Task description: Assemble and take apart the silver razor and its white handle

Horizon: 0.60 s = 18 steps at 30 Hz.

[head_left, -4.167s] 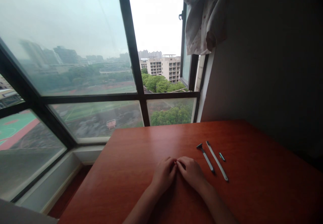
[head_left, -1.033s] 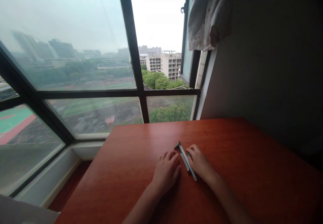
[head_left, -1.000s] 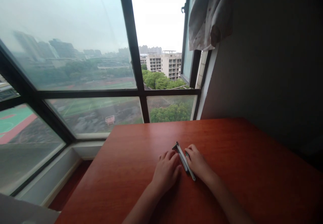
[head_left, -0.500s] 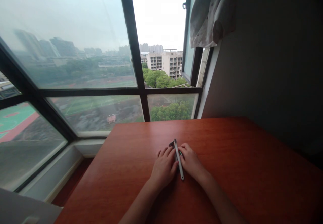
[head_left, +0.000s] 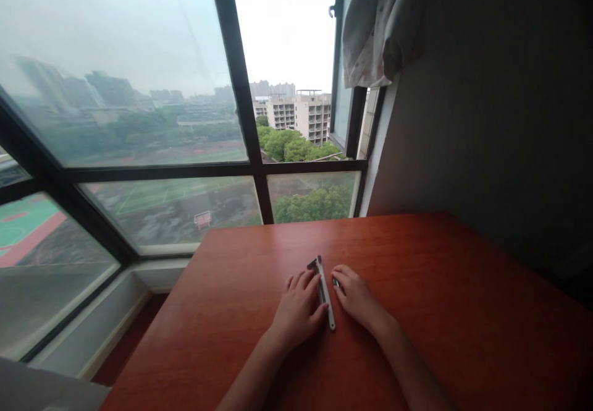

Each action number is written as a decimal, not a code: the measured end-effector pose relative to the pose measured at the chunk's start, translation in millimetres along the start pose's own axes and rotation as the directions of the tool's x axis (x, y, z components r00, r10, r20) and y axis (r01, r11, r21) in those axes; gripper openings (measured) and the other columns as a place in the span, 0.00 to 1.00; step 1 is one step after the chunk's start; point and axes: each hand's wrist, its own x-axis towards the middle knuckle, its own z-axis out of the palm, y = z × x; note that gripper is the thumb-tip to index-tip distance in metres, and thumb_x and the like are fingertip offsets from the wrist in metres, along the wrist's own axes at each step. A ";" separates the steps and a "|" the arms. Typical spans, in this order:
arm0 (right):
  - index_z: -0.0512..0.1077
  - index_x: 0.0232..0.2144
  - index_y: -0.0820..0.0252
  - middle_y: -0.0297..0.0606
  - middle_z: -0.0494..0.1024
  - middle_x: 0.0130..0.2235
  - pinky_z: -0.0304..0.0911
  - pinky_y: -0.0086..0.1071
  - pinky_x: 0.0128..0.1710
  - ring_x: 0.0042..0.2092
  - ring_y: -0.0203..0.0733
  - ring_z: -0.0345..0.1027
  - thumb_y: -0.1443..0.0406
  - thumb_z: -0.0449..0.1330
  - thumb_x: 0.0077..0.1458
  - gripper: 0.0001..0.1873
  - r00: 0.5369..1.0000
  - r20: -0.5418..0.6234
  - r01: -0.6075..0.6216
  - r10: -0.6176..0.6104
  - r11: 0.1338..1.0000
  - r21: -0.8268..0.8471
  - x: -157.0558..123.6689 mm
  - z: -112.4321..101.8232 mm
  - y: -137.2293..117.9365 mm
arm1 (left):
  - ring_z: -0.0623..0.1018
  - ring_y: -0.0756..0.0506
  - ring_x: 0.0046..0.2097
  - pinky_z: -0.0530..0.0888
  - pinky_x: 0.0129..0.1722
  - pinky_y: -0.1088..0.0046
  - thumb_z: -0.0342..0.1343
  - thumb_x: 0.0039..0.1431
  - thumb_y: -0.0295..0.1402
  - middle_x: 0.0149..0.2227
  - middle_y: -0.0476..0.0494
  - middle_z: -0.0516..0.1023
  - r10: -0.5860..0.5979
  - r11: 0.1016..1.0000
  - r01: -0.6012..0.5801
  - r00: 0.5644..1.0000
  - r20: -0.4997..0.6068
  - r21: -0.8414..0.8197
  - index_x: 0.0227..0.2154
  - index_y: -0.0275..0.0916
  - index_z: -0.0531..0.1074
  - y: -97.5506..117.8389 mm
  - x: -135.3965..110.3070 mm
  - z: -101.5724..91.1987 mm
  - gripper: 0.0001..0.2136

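Note:
A slim grey bar-shaped tool [head_left: 328, 303] lies slantwise on the table, with a small hole at its near end and a dark crosspiece at its far end. I cannot make out its exact kind. My left hand [head_left: 296, 306] rests over its left side, fingertips near the far part and thumb against the near part, holding it. Just to the right, apart from the tool, my right hand [head_left: 354, 293] is closed in a pinch. A small dark, shiny piece [head_left: 336, 283] shows between its thumb and fingers, mostly hidden.
Both forearms rest over a reddish-brown wooden table [head_left: 222, 287]. Beyond its far edge stands a dark-framed window [head_left: 257, 167], with one pane swung out. A light cloth garment [head_left: 370, 34] hangs at the upper right beside a dark wall [head_left: 472, 120].
My right hand has drawn slightly away to the right from the grey tool, opening a gap, with the small piece in its fingers. The left hand stays on the tool. The view has shifted a little.

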 end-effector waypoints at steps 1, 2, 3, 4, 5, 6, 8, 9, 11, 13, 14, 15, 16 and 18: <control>0.74 0.44 0.65 0.48 0.73 0.48 0.61 0.35 0.54 0.51 0.45 0.67 0.76 0.51 0.53 0.18 1.000 -0.006 -0.014 0.013 1.000 -0.023 -0.4 -0.3 2.4 | 0.58 0.36 0.63 0.52 0.62 0.53 0.53 0.57 0.39 0.63 0.40 0.61 -0.012 1.000 0.012 1.000 0.003 0.008 0.59 0.45 0.61 1.6 0.0 -0.5 0.26; 0.73 0.44 0.65 0.48 0.73 0.48 0.61 0.35 0.54 0.51 0.46 0.67 0.76 0.51 0.53 0.18 1.000 -0.010 -0.027 0.026 0.999 -0.039 -0.8 -0.6 4.7 | 0.58 0.36 0.63 0.52 0.62 0.53 0.53 0.57 0.38 0.63 0.40 0.61 -0.023 1.000 0.023 1.000 0.004 0.017 0.60 0.44 0.60 3.4 0.0 -0.8 0.27; 0.73 0.44 0.64 0.48 0.73 0.48 0.61 0.35 0.54 0.51 0.46 0.67 0.76 0.52 0.53 0.18 0.999 -0.013 -0.037 0.037 0.998 -0.050 -1.2 -0.8 6.7 | 0.58 0.36 0.63 0.52 0.62 0.53 0.52 0.57 0.38 0.63 0.39 0.60 -0.034 0.999 0.034 0.999 0.003 0.027 0.60 0.43 0.60 5.4 0.0 -1.0 0.27; 0.73 0.44 0.64 0.48 0.73 0.48 0.61 0.35 0.54 0.51 0.46 0.67 0.75 0.52 0.53 0.17 0.999 -0.015 -0.044 0.043 0.997 -0.056 -1.7 -1.1 8.2 | 0.58 0.36 0.63 0.52 0.62 0.53 0.52 0.57 0.37 0.63 0.39 0.60 -0.044 0.998 0.044 0.999 0.000 0.037 0.60 0.43 0.60 7.4 0.1 -0.9 0.27; 0.73 0.44 0.65 0.48 0.73 0.47 0.61 0.35 0.54 0.51 0.46 0.67 0.75 0.52 0.53 0.17 0.999 -0.016 -0.047 0.046 0.997 -0.059 -2.2 -1.6 9.0 | 0.58 0.36 0.63 0.52 0.62 0.52 0.51 0.57 0.36 0.63 0.39 0.60 -0.053 0.997 0.054 0.999 -0.006 0.048 0.60 0.43 0.60 9.3 0.1 -0.5 0.27; 0.73 0.44 0.65 0.48 0.72 0.48 0.61 0.35 0.54 0.51 0.46 0.67 0.75 0.52 0.53 0.17 0.999 -0.018 -0.047 0.046 0.997 -0.061 -2.6 -2.1 9.1 | 0.58 0.36 0.63 0.52 0.62 0.52 0.50 0.57 0.36 0.63 0.39 0.60 -0.062 0.996 0.062 0.998 -0.014 0.058 0.60 0.42 0.60 11.0 0.2 0.1 0.26; 0.73 0.46 0.65 0.48 0.71 0.49 0.61 0.34 0.54 0.51 0.46 0.67 0.75 0.52 0.54 0.18 0.998 -0.027 -0.052 0.051 0.996 -0.069 -3.2 -4.0 7.4 | 0.58 0.36 0.63 0.52 0.61 0.51 0.49 0.58 0.35 0.63 0.38 0.61 -0.078 0.994 0.081 0.996 -0.040 0.079 0.60 0.42 0.60 13.6 0.6 1.9 0.26; 0.72 0.46 0.64 0.47 0.71 0.50 0.61 0.33 0.54 0.51 0.45 0.67 0.74 0.52 0.54 0.18 0.998 -0.033 -0.061 0.059 0.995 -0.076 -3.4 -5.3 5.9 | 0.58 0.36 0.63 0.52 0.61 0.51 0.49 0.57 0.35 0.63 0.38 0.61 -0.084 0.992 0.089 0.995 -0.056 0.087 0.60 0.42 0.60 14.6 1.0 3.0 0.26; 0.72 0.47 0.63 0.47 0.70 0.50 0.62 0.32 0.53 0.50 0.45 0.68 0.73 0.52 0.55 0.18 0.995 -0.051 -0.095 0.091 0.991 -0.094 -3.3 -8.3 2.1 | 0.58 0.35 0.63 0.51 0.61 0.50 0.50 0.57 0.34 0.62 0.37 0.62 -0.092 0.990 0.100 0.992 -0.086 0.100 0.60 0.42 0.60 16.0 1.8 5.3 0.26; 0.72 0.47 0.62 0.46 0.72 0.48 0.62 0.32 0.51 0.48 0.44 0.69 0.72 0.51 0.57 0.18 0.989 -0.061 -0.142 0.136 0.984 -0.108 -3.3 -10.7 -2.9 | 0.58 0.34 0.63 0.51 0.61 0.49 0.50 0.56 0.33 0.62 0.36 0.63 -0.097 0.988 0.108 0.990 -0.103 0.108 0.60 0.41 0.59 16.7 2.7 7.2 0.27; 0.72 0.48 0.61 0.45 0.73 0.47 0.63 0.32 0.50 0.47 0.44 0.70 0.71 0.51 0.57 0.17 0.986 -0.056 -0.163 0.158 0.981 -0.109 -3.6 -11.3 -5.9 | 0.58 0.34 0.63 0.51 0.61 0.49 0.50 0.55 0.32 0.62 0.36 0.63 -0.100 0.987 0.112 0.989 -0.107 0.111 0.61 0.41 0.59 16.9 3.2 8.0 0.28; 0.72 0.48 0.60 0.45 0.75 0.46 0.63 0.31 0.49 0.46 0.43 0.71 0.70 0.51 0.58 0.17 0.984 -0.044 -0.178 0.174 0.978 -0.109 -4.1 -11.4 -9.4 | 0.58 0.34 0.63 0.51 0.61 0.49 0.50 0.55 0.32 0.61 0.36 0.63 -0.104 0.987 0.117 0.989 -0.110 0.115 0.61 0.41 0.59 16.9 3.6 8.6 0.28; 0.72 0.49 0.59 0.44 0.76 0.45 0.62 0.31 0.49 0.46 0.44 0.71 0.69 0.51 0.59 0.17 0.982 -0.021 -0.188 0.186 0.976 -0.109 -5.0 -10.9 -13.3 | 0.58 0.34 0.63 0.50 0.61 0.49 0.50 0.55 0.31 0.61 0.36 0.63 -0.109 0.985 0.122 0.988 -0.112 0.118 0.61 0.41 0.59 16.7 3.9 9.0 0.29; 0.70 0.50 0.57 0.43 0.78 0.45 0.62 0.31 0.46 0.46 0.44 0.72 0.66 0.52 0.60 0.17 0.979 0.041 -0.193 0.199 0.974 -0.117 -7.6 -8.6 -22.4 | 0.58 0.34 0.63 0.50 0.61 0.49 0.50 0.55 0.32 0.61 0.36 0.63 -0.118 0.984 0.132 0.986 -0.116 0.122 0.61 0.40 0.59 15.9 4.1 9.3 0.28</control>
